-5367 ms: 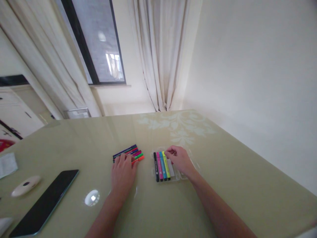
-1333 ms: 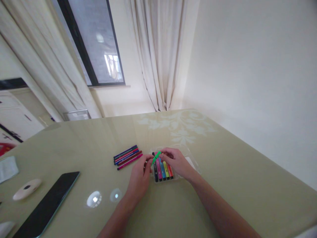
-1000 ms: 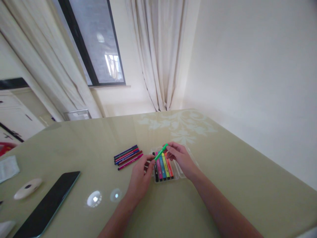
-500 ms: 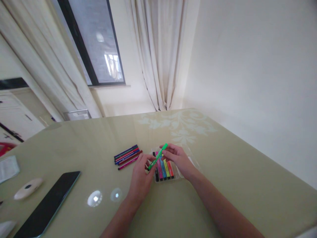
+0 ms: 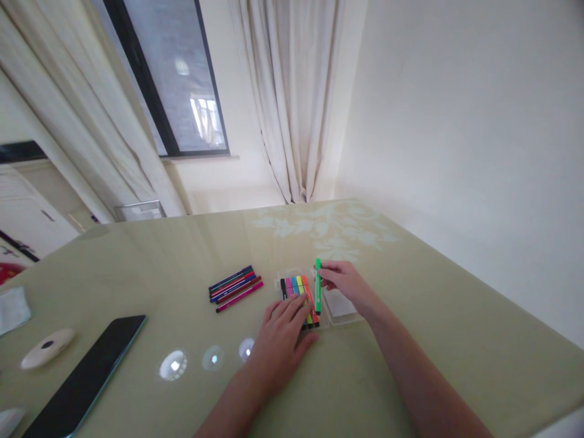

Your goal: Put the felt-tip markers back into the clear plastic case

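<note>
A green highlighter (image 5: 318, 289) is pinched near its upper end by my right hand (image 5: 344, 283), close to upright above the right edge of the row. Below it lies a clear plastic case (image 5: 323, 322), opened out flat, with black, pink, blue, yellow and orange highlighters (image 5: 289, 287) side by side in its left half. My left hand (image 5: 285, 331) rests with its fingers spread across the lower part of that row, hiding some of the highlighters. In the case's right half a white insert (image 5: 338, 303) shows, partly behind my right hand.
Left of the case, several slim dark blue, red and magenta pens (image 5: 235, 289) lie in a bunch. A black tablet-like device (image 5: 84, 377) and a white oval object (image 5: 48, 348) sit further left on the glossy table (image 5: 173, 267). A wall borders the right side.
My left hand has let go of the green highlighter and moved onto the row in the case. My right hand has carried the highlighter rightward and turned it more upright.
</note>
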Action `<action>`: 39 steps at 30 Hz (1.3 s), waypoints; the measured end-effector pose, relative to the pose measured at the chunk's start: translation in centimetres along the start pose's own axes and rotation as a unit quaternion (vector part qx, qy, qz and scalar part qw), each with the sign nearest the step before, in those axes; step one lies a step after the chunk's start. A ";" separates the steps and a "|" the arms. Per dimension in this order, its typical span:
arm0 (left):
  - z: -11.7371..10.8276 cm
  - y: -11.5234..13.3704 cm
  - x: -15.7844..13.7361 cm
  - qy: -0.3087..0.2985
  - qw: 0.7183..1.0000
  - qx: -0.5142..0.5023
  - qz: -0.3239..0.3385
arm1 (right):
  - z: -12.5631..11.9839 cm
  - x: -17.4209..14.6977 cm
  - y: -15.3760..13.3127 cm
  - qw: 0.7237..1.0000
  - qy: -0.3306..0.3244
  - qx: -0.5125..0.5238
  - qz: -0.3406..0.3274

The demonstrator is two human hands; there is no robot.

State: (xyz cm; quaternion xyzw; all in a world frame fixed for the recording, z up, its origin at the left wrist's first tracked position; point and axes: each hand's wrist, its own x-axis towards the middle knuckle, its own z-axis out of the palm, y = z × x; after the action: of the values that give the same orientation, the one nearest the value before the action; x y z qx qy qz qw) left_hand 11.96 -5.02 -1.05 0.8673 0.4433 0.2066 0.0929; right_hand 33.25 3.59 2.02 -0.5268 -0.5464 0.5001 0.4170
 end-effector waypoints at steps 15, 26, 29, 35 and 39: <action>0.6 0.2 0.0 0.003 0.999 0.035 -0.007 | 1.2 0.1 1.9 0.972 -0.003 -0.224 -0.065; 0.9 0.2 -0.2 0.007 0.999 0.041 -0.006 | 1.8 -0.7 0.7 0.937 0.049 -0.337 -0.080; 0.8 0.3 -0.1 0.004 0.999 0.044 -0.006 | 1.8 -0.8 0.7 0.936 0.044 -0.338 -0.089; 1.0 0.1 -0.1 -0.010 0.999 0.041 0.028 | 1.8 -0.8 0.5 0.936 0.021 -0.339 -0.091; 1.2 -0.1 -0.1 -0.003 0.998 0.042 0.042 | 1.7 -0.7 0.7 0.933 0.021 -0.344 -0.099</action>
State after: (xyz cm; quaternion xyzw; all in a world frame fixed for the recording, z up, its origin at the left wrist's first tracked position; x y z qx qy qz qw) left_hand 12.39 -4.99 -2.18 0.8891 0.4140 0.1889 0.0492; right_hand 31.72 2.69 1.07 -0.5919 -0.7253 0.2265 0.2688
